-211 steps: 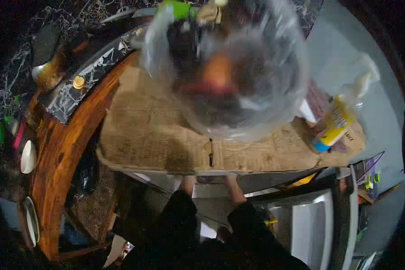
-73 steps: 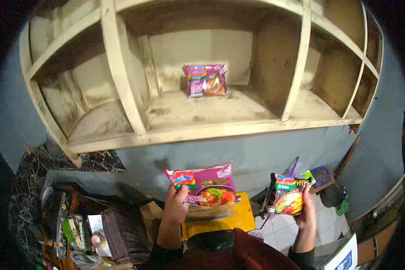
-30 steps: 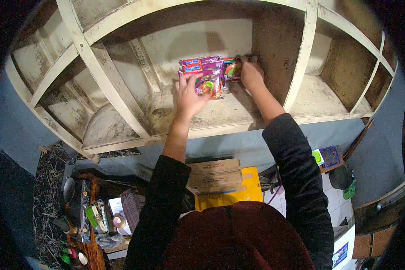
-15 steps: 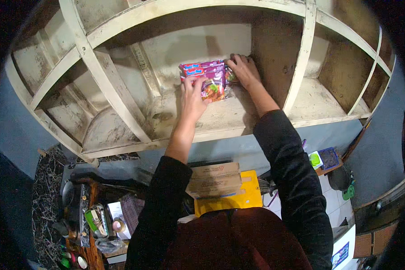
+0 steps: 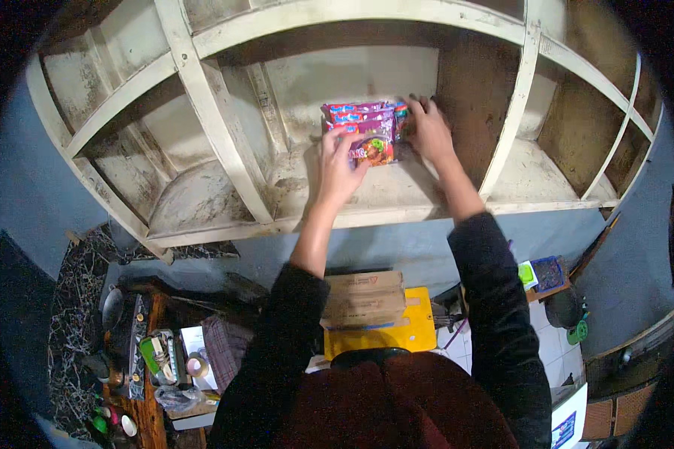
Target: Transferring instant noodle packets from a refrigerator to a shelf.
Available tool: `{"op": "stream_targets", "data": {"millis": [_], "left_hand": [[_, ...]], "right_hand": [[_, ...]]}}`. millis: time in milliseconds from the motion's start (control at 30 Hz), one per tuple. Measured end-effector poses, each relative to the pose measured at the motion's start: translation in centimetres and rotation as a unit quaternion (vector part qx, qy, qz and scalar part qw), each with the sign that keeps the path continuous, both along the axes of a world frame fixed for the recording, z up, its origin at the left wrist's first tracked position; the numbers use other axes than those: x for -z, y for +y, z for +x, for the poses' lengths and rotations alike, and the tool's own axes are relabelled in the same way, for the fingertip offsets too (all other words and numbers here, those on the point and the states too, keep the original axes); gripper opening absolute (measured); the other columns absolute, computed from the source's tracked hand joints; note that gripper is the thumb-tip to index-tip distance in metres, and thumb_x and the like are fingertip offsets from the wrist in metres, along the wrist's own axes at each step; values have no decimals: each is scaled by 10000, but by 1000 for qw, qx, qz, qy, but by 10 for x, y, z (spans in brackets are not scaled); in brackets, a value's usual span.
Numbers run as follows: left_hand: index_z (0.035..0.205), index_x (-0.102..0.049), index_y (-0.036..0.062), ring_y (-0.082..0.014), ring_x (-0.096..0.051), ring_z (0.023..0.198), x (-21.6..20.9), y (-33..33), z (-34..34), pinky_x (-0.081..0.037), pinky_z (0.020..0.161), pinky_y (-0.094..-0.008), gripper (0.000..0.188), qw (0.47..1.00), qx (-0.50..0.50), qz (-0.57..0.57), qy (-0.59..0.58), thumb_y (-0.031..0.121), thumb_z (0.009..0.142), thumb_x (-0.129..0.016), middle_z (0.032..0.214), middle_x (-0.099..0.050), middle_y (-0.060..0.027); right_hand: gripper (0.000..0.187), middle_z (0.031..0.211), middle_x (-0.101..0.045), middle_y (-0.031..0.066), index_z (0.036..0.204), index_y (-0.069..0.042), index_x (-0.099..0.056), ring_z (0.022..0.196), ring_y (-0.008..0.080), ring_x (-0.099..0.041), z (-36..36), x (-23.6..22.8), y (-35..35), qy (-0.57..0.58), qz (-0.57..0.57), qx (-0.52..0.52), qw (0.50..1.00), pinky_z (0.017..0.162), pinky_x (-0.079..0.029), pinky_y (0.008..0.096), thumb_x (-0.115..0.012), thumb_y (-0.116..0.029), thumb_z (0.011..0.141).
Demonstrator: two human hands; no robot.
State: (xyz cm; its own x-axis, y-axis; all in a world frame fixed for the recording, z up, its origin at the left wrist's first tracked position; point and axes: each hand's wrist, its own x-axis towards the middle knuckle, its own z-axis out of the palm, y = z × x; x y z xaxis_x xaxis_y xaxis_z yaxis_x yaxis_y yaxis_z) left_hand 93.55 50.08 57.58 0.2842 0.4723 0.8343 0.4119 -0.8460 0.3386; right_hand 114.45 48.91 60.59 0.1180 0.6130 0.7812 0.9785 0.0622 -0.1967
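A stack of purple and red instant noodle packets (image 5: 378, 147) stands leaning in the middle compartment of a worn cream shelf (image 5: 307, 170). My left hand (image 5: 340, 166) grips the front packets from their left and lower side, thumb toward the bottom edge and fingers over the upper left. At the right end of the stack, my right hand (image 5: 431, 135) has bent fingers around the edge of a greenish-red packet (image 5: 401, 116), partly hidden behind the hand and slightly blurred.
Upright dividers (image 5: 228, 142) flank the compartment. Below the shelf, brown cardboard boxes (image 5: 363, 299) rest on a yellow surface (image 5: 421, 322). A cluttered wooden table (image 5: 157, 374) stands at lower left; a blue basket (image 5: 549, 274) sits at the right.
The shelf and packets appear farther right in view. More packet tops show in a staggered row behind the front one. My right hand has stayed at the right end of the stack.
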Motion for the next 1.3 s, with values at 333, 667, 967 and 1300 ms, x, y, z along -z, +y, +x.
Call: {"op": "stream_targets", "data": {"millis": [333, 667, 967, 1300], "left_hand": [[977, -540, 35, -330, -370, 1115, 86, -82, -60, -257, 961, -461, 257, 988, -38, 34, -145, 102, 731, -567, 1110, -450, -131], [1052, -512, 47, -353, -325, 1150, 130, -109, -74, -241, 956, -485, 343, 996, -29, -69, -51, 134, 728, -585, 1192, -384, -165], [795, -520, 61, -265, -519, 671, 325, -145, -85, -414, 688, -389, 134, 988, 107, 39, -109, 36, 697, -607, 717, -535, -94], [814, -513, 45, -259, -493, 671, 640, -392, -165, -399, 694, -398, 93, 963, 96, -202, -151, 134, 788, -516, 736, -499, -98]], "right_hand": [[336, 1141, -467, 162, 1029, -53, -530, 1066, 346, -440, -140, 117, -143, 141, 135, -125, 973, 938, -296, 458, -576, -45, 696], [395, 1229, -397, 180, 1099, -80, -508, 1142, 351, -380, -163, 152, -145, 103, 48, -113, 987, 961, -256, 483, -573, -78, 709], [311, 1088, -489, 144, 982, -43, -538, 983, 314, -483, -177, 349, -236, 130, 26, -188, 973, 825, -387, 381, -605, -21, 679], [321, 1011, -518, 164, 1005, -19, -511, 931, 313, -526, -212, 593, -452, 212, -120, -258, 935, 780, -438, 342, -591, -12, 694]]}}
